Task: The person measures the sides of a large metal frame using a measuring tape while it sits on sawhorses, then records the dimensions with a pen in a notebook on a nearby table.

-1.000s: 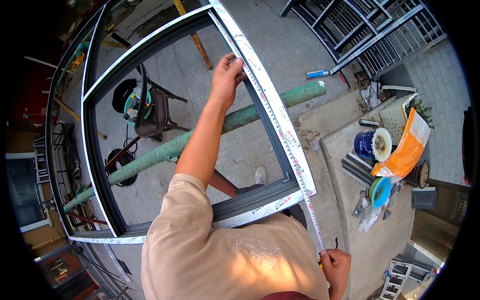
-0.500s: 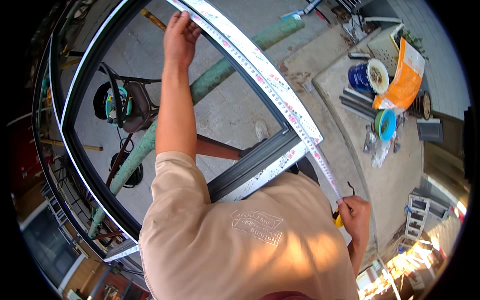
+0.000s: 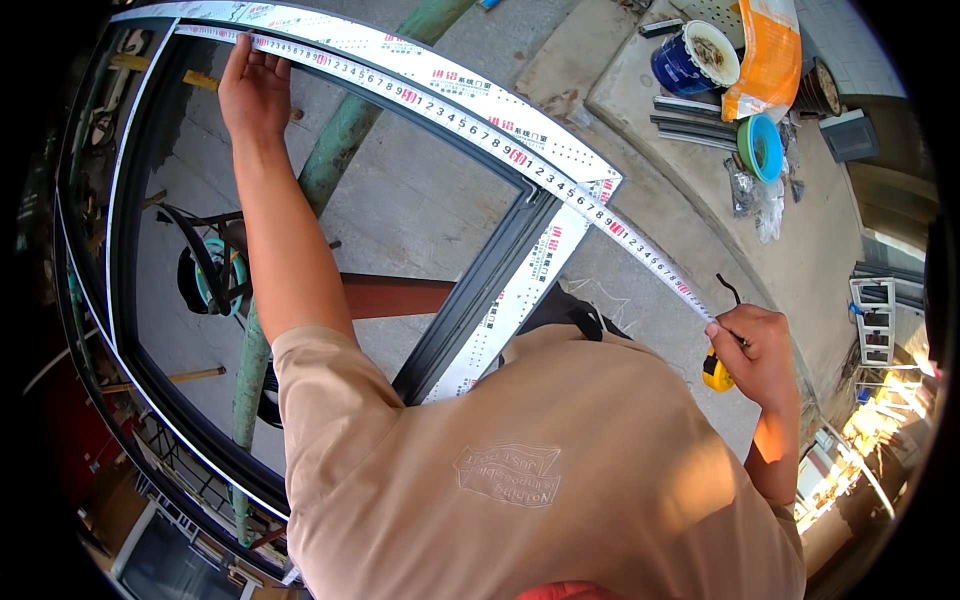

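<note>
A large window frame with black inner profiles and white printed protective film lies across the view. Along its far side runs the white blade of a tape measure, stretched past the frame's right corner. My left hand is at the far bar towards the left, thumb tip on the blade and fingers curled at the frame's inner edge. Beyond the near right corner, my right hand grips the tape measure's yellow case, with the blade's end of the span under the thumb. Fingers partly hide the case.
Green pipes pass beneath the frame, beside a dark chair. On the right are a blue paint bucket, an orange sack, a green-blue basin, dark profile offcuts and a white ladder.
The view has shifted, so the frame sits further left and higher. The tape now lies flatter along the far bar, and my right hand appears further right and higher with the case.
</note>
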The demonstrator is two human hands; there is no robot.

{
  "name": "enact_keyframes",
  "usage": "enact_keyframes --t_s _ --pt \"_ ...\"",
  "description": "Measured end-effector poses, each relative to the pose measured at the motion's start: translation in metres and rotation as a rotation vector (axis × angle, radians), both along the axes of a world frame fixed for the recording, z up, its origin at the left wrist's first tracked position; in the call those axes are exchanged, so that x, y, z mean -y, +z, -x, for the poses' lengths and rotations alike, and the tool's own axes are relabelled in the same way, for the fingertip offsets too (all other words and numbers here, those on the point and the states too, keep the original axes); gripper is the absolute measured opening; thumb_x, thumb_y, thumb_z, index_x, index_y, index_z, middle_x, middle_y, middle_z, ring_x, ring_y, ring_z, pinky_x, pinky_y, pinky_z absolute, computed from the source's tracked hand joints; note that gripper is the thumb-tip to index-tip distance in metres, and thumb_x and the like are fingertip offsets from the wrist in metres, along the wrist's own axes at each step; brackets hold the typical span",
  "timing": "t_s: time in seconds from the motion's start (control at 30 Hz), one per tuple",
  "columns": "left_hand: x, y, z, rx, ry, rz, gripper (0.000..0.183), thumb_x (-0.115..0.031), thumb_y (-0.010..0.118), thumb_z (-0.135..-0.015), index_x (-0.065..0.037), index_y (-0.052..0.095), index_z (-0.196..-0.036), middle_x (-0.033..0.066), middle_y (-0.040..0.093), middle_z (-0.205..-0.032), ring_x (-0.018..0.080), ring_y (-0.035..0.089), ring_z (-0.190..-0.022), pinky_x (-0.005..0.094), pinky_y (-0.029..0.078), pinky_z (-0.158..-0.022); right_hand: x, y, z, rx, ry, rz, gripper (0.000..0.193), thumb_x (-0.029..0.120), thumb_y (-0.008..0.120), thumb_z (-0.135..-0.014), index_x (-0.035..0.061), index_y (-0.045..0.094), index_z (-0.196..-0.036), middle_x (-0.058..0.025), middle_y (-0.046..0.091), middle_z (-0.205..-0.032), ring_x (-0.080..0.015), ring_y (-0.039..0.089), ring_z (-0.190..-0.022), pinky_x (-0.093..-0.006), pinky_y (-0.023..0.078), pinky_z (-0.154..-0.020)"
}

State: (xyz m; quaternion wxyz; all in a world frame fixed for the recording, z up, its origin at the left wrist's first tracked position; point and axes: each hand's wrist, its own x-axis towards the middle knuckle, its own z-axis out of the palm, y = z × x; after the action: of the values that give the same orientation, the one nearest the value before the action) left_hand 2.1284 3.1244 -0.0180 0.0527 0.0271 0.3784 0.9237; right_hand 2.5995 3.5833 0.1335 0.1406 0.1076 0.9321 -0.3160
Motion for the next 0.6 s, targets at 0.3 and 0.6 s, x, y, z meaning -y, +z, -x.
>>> enact_keyframes --t_s 0.3,0.6 --pt "-0.003 0.007 -0.007 -0.016 0.04 0.041 0.025 -0.025 0.059 -0.108 -0.002 0.067 -0.115 0.0086 0.073 -0.108 0.0231 0.07 -0.105 0.0394 0.058 -0.096 0.011 -0.001 -0.009 -0.04 -0.012 -0.005 0.012 0.009 0.076 -0.087 0.0007 0.073 -0.079 -0.0117 0.065 -0.068 -0.0284 0.061 -0.059 -0.0379 0.045 -0.055" --pt "-0.002 0.003 -0.003 -0.009 0.053 0.055 0.02 -0.02 0.063 -0.106 -0.003 0.068 -0.115 0.0067 0.073 -0.105 0.0211 0.07 -0.102 0.0391 0.059 -0.095 0.014 -0.002 -0.012 -0.09 0.015 -0.084 0.012 0.01 0.077 -0.086 0.0015 0.073 -0.079 -0.011 0.064 -0.067 -0.0294 0.061 -0.059 -0.0393 0.045 -0.054"
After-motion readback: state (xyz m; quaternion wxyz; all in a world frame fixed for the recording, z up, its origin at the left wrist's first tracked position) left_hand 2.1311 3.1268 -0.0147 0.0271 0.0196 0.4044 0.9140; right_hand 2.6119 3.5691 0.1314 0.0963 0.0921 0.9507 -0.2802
